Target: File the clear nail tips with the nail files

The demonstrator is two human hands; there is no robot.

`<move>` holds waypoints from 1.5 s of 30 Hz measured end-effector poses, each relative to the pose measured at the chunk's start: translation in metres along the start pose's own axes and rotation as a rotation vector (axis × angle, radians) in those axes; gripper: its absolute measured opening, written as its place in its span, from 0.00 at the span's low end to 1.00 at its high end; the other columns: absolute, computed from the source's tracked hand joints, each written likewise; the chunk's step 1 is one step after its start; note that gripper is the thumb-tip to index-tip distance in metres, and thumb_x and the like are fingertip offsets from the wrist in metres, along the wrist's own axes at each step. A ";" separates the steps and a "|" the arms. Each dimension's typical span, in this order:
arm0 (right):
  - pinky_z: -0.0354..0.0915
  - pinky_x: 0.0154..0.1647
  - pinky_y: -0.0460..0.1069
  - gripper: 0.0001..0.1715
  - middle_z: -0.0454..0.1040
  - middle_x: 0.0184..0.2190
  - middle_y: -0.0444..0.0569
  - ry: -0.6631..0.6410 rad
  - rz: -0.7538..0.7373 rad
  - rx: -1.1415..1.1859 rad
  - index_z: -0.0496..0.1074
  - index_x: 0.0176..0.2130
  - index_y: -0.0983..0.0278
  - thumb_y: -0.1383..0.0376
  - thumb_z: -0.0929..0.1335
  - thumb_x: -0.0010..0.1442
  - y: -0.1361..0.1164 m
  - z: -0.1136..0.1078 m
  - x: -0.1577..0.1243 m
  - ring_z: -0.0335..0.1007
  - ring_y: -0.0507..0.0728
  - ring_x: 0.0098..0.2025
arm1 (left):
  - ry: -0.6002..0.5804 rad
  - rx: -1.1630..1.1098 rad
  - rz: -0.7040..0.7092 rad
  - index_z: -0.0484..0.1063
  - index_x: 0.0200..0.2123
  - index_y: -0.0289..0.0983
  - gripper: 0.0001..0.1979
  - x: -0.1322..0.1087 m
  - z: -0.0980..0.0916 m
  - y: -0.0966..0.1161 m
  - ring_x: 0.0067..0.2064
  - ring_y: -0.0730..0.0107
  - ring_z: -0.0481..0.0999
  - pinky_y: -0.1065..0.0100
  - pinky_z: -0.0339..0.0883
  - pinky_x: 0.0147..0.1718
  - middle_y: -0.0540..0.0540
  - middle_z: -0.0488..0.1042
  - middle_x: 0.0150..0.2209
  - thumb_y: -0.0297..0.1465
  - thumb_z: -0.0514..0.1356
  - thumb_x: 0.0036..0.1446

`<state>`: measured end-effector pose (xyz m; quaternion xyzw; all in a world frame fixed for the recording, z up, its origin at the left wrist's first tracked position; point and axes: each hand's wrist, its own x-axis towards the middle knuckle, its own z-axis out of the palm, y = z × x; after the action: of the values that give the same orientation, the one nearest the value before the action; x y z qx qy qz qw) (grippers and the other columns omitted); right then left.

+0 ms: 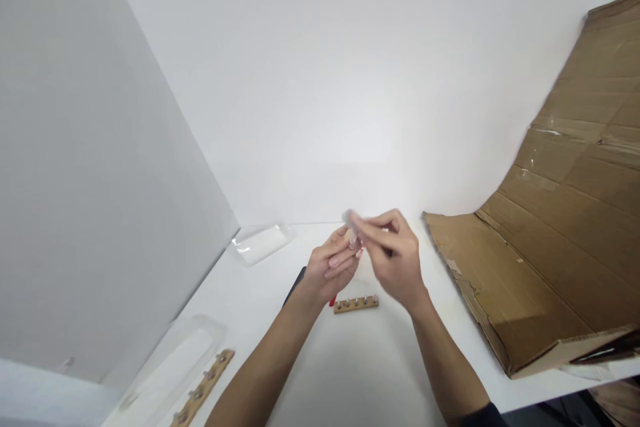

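Note:
Both my hands are raised together over the white table [350, 360]. My left hand [330, 267] has its fingers curled and pinches something small and pale near the fingertips. My right hand [393, 257] is also closed in a pinch, fingertips meeting the left hand's; the item between them is blurred and too small to name. Just below the hands a short wooden strip [356, 303] with several small pegs lies on the table, a bit of red showing at its left end. A dark flat thing [296, 282] lies partly hidden under my left wrist.
A large flattened cardboard box [545, 240] stands open at the right. A clear plastic tray [260, 242] lies at the back left. Another clear plastic lid [173, 363] and a second wooden peg strip [203, 390] lie at the near left. White walls enclose the table.

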<state>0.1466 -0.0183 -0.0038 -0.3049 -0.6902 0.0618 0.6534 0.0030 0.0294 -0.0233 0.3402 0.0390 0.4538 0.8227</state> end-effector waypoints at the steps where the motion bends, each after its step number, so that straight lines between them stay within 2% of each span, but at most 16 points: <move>1: 0.77 0.41 0.50 0.26 0.74 0.39 0.46 0.029 0.038 -0.011 0.81 0.58 0.46 0.73 0.68 0.70 -0.001 0.000 0.000 0.74 0.52 0.39 | -0.007 0.004 0.022 0.67 0.29 0.33 0.11 0.000 0.000 0.000 0.12 0.92 0.45 0.88 0.50 0.10 0.55 0.68 0.24 0.21 0.66 0.61; 2: 0.76 0.38 0.49 0.26 0.73 0.38 0.46 0.047 0.056 -0.003 0.81 0.57 0.47 0.73 0.68 0.70 -0.002 -0.001 0.000 0.73 0.52 0.38 | -0.017 0.013 0.033 0.68 0.29 0.33 0.12 0.000 0.000 0.001 0.12 0.92 0.44 0.89 0.50 0.10 0.55 0.68 0.24 0.22 0.67 0.60; 5: 0.77 0.47 0.53 0.24 0.76 0.44 0.49 -0.037 0.004 0.062 0.81 0.58 0.48 0.71 0.69 0.71 -0.002 -0.002 0.001 0.76 0.54 0.45 | -0.048 0.047 0.021 0.70 0.30 0.33 0.10 -0.001 0.002 0.001 0.12 0.91 0.42 0.89 0.53 0.10 0.58 0.63 0.20 0.24 0.69 0.59; 6: 0.77 0.47 0.53 0.23 0.75 0.43 0.48 -0.032 0.005 0.047 0.81 0.58 0.49 0.71 0.68 0.71 0.000 -0.003 0.002 0.76 0.54 0.44 | -0.061 0.047 0.021 0.69 0.29 0.34 0.11 -0.001 0.003 0.002 0.12 0.91 0.41 0.89 0.53 0.10 0.58 0.63 0.21 0.25 0.70 0.58; 8: 0.75 0.39 0.50 0.21 0.72 0.38 0.47 0.068 0.071 -0.015 0.82 0.57 0.51 0.70 0.68 0.71 0.005 -0.007 0.005 0.72 0.53 0.38 | -0.094 0.025 0.037 0.67 0.26 0.34 0.16 -0.003 0.006 0.002 0.12 0.93 0.39 0.89 0.53 0.09 0.57 0.67 0.24 0.27 0.73 0.56; 9: 0.74 0.38 0.50 0.20 0.71 0.37 0.47 0.126 0.121 -0.037 0.82 0.57 0.53 0.68 0.68 0.71 0.007 -0.009 0.007 0.71 0.53 0.38 | -0.115 0.008 0.050 0.65 0.25 0.34 0.19 -0.004 0.007 0.003 0.12 0.93 0.38 0.88 0.51 0.08 0.56 0.68 0.26 0.28 0.74 0.55; 12: 0.75 0.39 0.51 0.21 0.74 0.42 0.49 0.238 0.207 -0.043 0.79 0.61 0.53 0.63 0.68 0.73 0.009 -0.019 0.010 0.71 0.53 0.39 | -0.179 -0.020 0.066 0.61 0.23 0.36 0.23 -0.006 0.008 0.004 0.12 0.92 0.39 0.88 0.50 0.07 0.57 0.64 0.25 0.30 0.74 0.55; 17: 0.77 0.37 0.51 0.20 0.77 0.47 0.51 0.180 0.248 0.028 0.79 0.60 0.54 0.61 0.69 0.72 0.003 -0.026 0.010 0.74 0.54 0.40 | -0.271 -0.037 0.079 0.57 0.22 0.37 0.26 -0.006 0.001 0.005 0.12 0.91 0.42 0.85 0.43 0.04 0.57 0.61 0.24 0.30 0.75 0.53; 20: 0.77 0.36 0.51 0.19 0.78 0.48 0.52 0.164 0.233 0.020 0.80 0.59 0.54 0.62 0.70 0.72 0.000 -0.027 0.010 0.75 0.55 0.41 | -0.293 -0.017 0.074 0.56 0.21 0.38 0.29 -0.008 -0.001 0.002 0.11 0.90 0.41 0.81 0.38 0.02 0.58 0.60 0.23 0.35 0.77 0.50; 25: 0.78 0.36 0.52 0.18 0.80 0.47 0.51 0.220 0.180 -0.008 0.81 0.57 0.52 0.64 0.71 0.70 -0.003 -0.031 0.010 0.76 0.55 0.39 | -0.278 0.084 0.003 0.54 0.19 0.39 0.34 -0.014 -0.001 -0.005 0.09 0.88 0.42 0.75 0.34 0.01 0.58 0.56 0.20 0.47 0.78 0.45; 29: 0.77 0.34 0.52 0.18 0.80 0.47 0.51 0.257 0.164 -0.025 0.81 0.57 0.52 0.63 0.72 0.69 -0.003 -0.034 0.009 0.76 0.56 0.39 | -0.292 0.113 -0.095 0.55 0.18 0.40 0.34 -0.017 -0.002 -0.006 0.09 0.86 0.46 0.73 0.37 0.01 0.57 0.57 0.19 0.45 0.80 0.38; 34: 0.76 0.34 0.52 0.18 0.80 0.48 0.50 0.262 0.159 -0.027 0.82 0.57 0.52 0.63 0.72 0.69 -0.004 -0.034 0.009 0.75 0.55 0.37 | -0.325 0.150 -0.052 0.56 0.18 0.40 0.32 -0.018 0.002 -0.002 0.09 0.85 0.46 0.71 0.38 0.03 0.56 0.58 0.20 0.47 0.78 0.43; 37: 0.76 0.35 0.52 0.17 0.80 0.45 0.50 0.246 0.168 -0.033 0.81 0.57 0.53 0.62 0.71 0.71 -0.006 -0.032 0.009 0.74 0.54 0.35 | -0.236 0.249 0.035 0.64 0.21 0.39 0.28 -0.016 0.013 0.003 0.10 0.87 0.47 0.72 0.38 0.05 0.57 0.59 0.21 0.48 0.76 0.49; 40: 0.75 0.36 0.52 0.17 0.80 0.42 0.49 0.186 0.230 -0.016 0.79 0.58 0.56 0.60 0.67 0.74 -0.004 -0.026 0.009 0.73 0.53 0.33 | -0.012 0.565 0.210 0.75 0.28 0.36 0.19 -0.013 0.025 0.007 0.13 0.87 0.54 0.76 0.43 0.10 0.55 0.65 0.24 0.45 0.72 0.58; 42: 0.74 0.34 0.51 0.19 0.80 0.44 0.50 0.131 0.307 0.028 0.77 0.60 0.57 0.57 0.65 0.76 0.000 -0.022 0.009 0.72 0.52 0.32 | 0.131 0.718 0.336 0.78 0.30 0.35 0.16 -0.010 0.030 0.008 0.15 0.86 0.59 0.77 0.48 0.12 0.53 0.69 0.26 0.42 0.73 0.59; 45: 0.67 0.26 0.47 0.20 0.80 0.47 0.52 0.048 0.419 0.133 0.78 0.56 0.59 0.52 0.65 0.76 0.005 -0.018 0.011 0.66 0.49 0.27 | 0.198 0.789 0.423 0.80 0.29 0.35 0.13 -0.009 0.034 0.007 0.20 0.82 0.65 0.76 0.51 0.14 0.49 0.72 0.29 0.38 0.74 0.56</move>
<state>0.1661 -0.0145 0.0057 -0.3992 -0.5905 0.2343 0.6611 0.0050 0.0072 0.0049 0.5832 0.2170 0.5923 0.5118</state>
